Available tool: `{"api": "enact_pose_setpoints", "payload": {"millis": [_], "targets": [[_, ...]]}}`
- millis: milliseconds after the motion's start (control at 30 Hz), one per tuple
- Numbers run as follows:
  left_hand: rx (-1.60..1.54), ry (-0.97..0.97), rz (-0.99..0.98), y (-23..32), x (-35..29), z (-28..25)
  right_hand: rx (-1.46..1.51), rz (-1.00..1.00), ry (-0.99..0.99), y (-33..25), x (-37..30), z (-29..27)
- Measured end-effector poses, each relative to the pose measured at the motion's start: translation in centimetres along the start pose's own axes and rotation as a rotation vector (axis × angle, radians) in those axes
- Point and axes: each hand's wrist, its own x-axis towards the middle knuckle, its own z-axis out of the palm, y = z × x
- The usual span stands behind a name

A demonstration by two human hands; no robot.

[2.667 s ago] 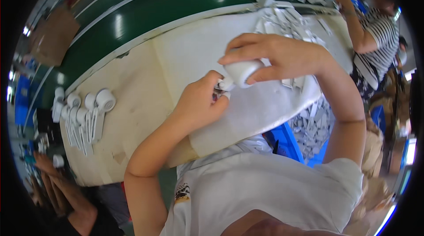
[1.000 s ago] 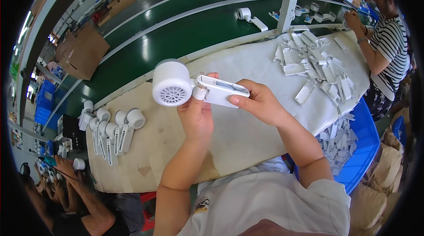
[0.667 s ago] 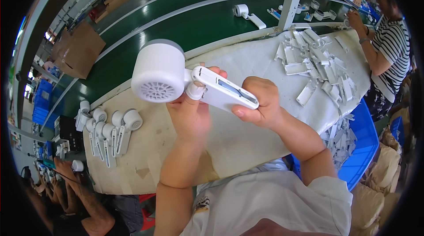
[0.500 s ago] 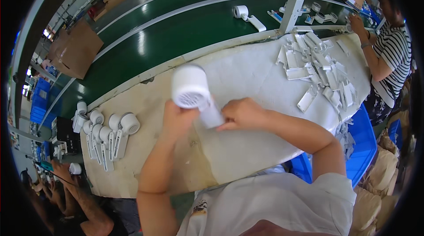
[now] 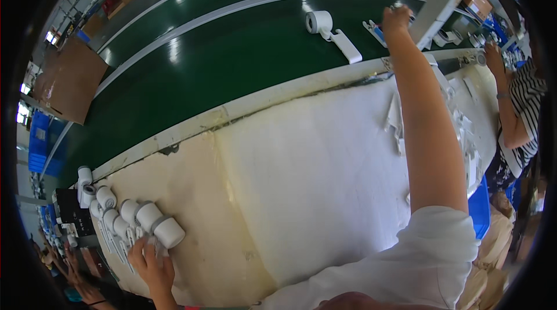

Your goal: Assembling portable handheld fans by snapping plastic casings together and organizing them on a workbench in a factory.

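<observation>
At the lower left, my left hand (image 5: 152,265) has its fingers closed around the handle of a white device (image 5: 169,232) with a drum-shaped head. It lies at the near end of a cluster of similar white devices (image 5: 107,197), heads toward the belt and handles toward me. My right arm stretches far across the table to the green belt. There my right hand (image 5: 397,20) points down with fingers curled beside the metal post; what they grip is mostly hidden. Another white device (image 5: 347,46) with a round head and flat handle lies alone on the belt, left of that hand.
White plastic handle shells (image 5: 467,136) lie piled on the table, partly behind my right arm. The post (image 5: 444,5) rises at the table's far edge. A blue bin (image 5: 480,208) stands below the right edge. A co-worker in a striped shirt (image 5: 525,107) works at the right.
The white device I held in both hands over the table is now in the left-hand cluster, under my left hand. My right hand has let go and moved far right onto the belt.
</observation>
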Motion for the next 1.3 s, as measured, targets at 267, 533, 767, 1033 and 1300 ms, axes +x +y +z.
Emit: {"api": "enact_pose_setpoints", "payload": {"millis": [267,533,767,1033,1300], "targets": [[-0.299,0.179,0.291,5.6,4.3,-0.4,0.376,-0.051,-0.024,0.1,1.4,1.6],[-0.577,0.100,0.610,12.3,7.9,2.6,0.281,0.175,-0.170,-1.1,2.4,2.8],[-0.667,0.041,0.560,12.8,8.0,2.5,0.491,0.022,-0.298,-0.5,1.4,2.0],[-1.472,-0.198,0.027,13.7,10.4,4.2,0.797,-0.596,0.609,3.2,-11.3,-7.7],[-2.433,-0.668,-0.427,18.8,15.2,8.3,0.992,-1.142,0.777,6.2,-29.2,-16.3]]}}
